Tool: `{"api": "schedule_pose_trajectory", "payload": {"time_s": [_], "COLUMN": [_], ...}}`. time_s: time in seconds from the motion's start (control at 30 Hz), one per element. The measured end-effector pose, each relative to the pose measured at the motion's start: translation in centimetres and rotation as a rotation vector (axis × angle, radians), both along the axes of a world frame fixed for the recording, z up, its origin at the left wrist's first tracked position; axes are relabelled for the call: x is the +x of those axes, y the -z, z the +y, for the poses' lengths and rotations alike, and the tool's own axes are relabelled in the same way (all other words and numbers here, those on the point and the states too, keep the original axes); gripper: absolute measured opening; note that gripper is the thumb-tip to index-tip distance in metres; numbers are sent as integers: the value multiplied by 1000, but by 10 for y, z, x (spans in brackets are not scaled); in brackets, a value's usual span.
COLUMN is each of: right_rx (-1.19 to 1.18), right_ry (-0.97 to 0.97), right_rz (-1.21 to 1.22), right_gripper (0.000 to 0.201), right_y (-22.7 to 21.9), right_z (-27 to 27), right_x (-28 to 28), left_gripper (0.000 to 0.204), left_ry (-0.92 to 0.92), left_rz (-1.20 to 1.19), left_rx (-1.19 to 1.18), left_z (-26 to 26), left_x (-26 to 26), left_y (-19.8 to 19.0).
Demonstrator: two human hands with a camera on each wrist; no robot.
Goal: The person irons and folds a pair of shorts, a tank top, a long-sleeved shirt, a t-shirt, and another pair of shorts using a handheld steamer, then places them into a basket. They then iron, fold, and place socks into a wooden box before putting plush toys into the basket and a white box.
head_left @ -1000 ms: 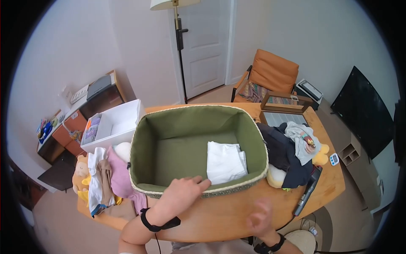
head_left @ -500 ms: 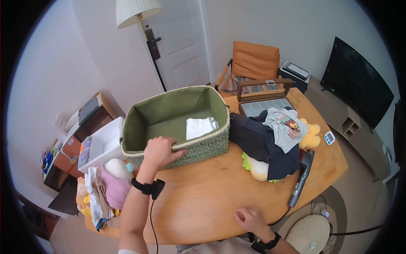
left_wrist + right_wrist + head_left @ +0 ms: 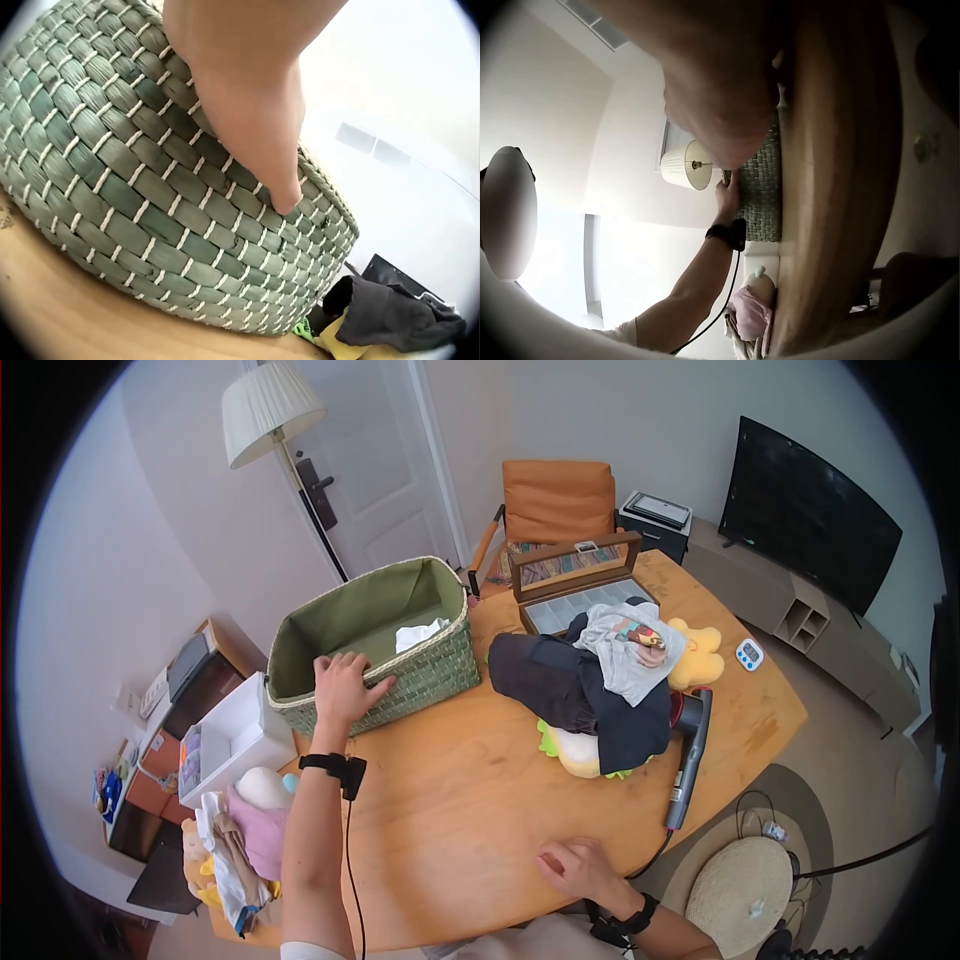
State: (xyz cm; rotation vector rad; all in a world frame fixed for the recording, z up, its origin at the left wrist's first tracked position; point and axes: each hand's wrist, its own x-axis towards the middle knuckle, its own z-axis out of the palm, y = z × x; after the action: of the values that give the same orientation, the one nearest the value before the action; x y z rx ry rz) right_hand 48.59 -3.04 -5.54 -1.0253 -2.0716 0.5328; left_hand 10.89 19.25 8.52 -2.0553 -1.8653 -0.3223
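A green woven basket (image 3: pixel 430 672) with a green cloth lining stands at the back left of the table. Inside it lies folded white cloth (image 3: pixel 418 634), partly hidden by the near wall. My left hand (image 3: pixel 342 688) grips the basket's near rim, fingers over the inside and thumb against the weave, as the left wrist view shows with the thumb (image 3: pixel 262 150) on the outer wall. Over the table's front edge my right hand (image 3: pixel 580 868) is loosely curled and holds nothing.
On the right, dark and grey clothes (image 3: pixel 625 660) lie over plush toys, beside a hair dryer (image 3: pixel 690 760) and a timer (image 3: pixel 749 653). Behind them stands an open compartment box (image 3: pixel 580 595). At left are a white box (image 3: pixel 240 750) and more clothes (image 3: pixel 258 830) with toys.
My left hand has moved the basket back and to the left, away from the front edge. The head view has swung right. My right hand has stayed near the front edge.
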Motion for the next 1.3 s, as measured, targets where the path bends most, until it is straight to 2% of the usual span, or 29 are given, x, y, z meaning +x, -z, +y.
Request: {"api": "schedule_pose_trajectory", "payload": {"time_s": [0.03,0.1,0.13,0.17,0.2,0.27,0.33,0.4,0.47,0.5,0.57,0.6,0.63,0.67,0.7,0.77,0.83,0.9,0.97,1.03,1.13,1.2,1.23,1.3], "right_rx": [-9,-5,-47,-96,-95,151,209,199,159,163,195,200,233,267,276,-117,-103,-105,252,59,240,345,364,592], "right_ry": [-1,-1,59,118,120,229,377,494,578,579,609,611,534,455,455,468,456,386,383,541,482,291,281,89], "right_rz": [20,50,74,97,100,17,10,19,-70,-77,-236,-238,-314,-392,-395,-434,-460,-496,-188,105,209,431,431,332], "right_gripper": [10,10,10,10,10,10,11,13,18,18,29,29,32,36,36,38,31,25,19,16,12,11,11,10], "right_y": [1,-2,-8,-11,-15,-35,-73,-116,-145,-156,-168,-158,-140,-134,-142,-159,-160,-166,-167,-210,-266,-308,-324,-352], "right_z": [-1,-1,-3,-6,-2,18,36,53,71,83,104,119,137,150,153,160,176,197,223,226,232,220,213,196], "right_x": [2,4,8,11,17,35,52,63,71,73,73,79,90,96,94,90,101,114,120,108,89,52,36,3], "left_gripper": [48,60,70,66,61,39,21,16,14,13,13,12,12,12,12,12,12,13,15,16,18,16,15,12], "left_ry": [-1,-28,-6,50,139,246,311,406,396,381,386,388,393,423,453,521,586,471,501,514,501,547,581,570], "left_rz": [1,-7,-42,-125,-188,-299,-701,-780,-742,-698,-705,-705,-706,-820,-936,-1039,-1172,-1076,-1087,-1088,-984,-1027,-1069,-1118], "left_rx": [9,385,327,280,216,-75,-468,-534,-614,-697,-736,-778,-772,-827,-882,-930,-980,-942,-905,-856,-939,-928,-945,-917], "left_z": [-2,-17,-28,-45,-63,-101,-126,-157,-177,-183,-189,-193,-196,-195,-194,-191,-194,-192,-193,-195,-194,-193,-194,-200], "left_x": [4,23,33,49,61,82,86,94,88,83,71,64,55,46,39,30,29,30,30,30,27,27,28,34], "left_y": [6,26,33,35,37,33,53,44,40,41,45,48,57,74,90,117,132,125,126,133,134,133,129,97]}}
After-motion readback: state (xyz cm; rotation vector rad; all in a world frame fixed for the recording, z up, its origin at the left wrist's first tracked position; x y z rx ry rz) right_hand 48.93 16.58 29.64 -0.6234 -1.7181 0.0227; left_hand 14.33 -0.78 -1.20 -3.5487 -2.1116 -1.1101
